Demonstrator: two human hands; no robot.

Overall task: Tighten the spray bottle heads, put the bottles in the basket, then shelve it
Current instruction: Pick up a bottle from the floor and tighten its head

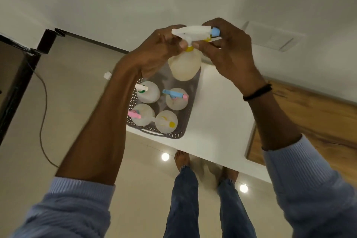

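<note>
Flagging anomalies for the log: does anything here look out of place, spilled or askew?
No spill or damage shows. The basket sits right at the white table's near edge, its handle end seemingly over it, so it could tip. The four bottles inside stand upright.

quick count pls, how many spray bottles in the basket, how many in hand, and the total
Bottles in the basket: 4 (white head, blue head, pink head, yellow nozzle)
Bottles in hand: 1, the held spray bottle, gripped by left hand and right hand
Total: 5
</note>
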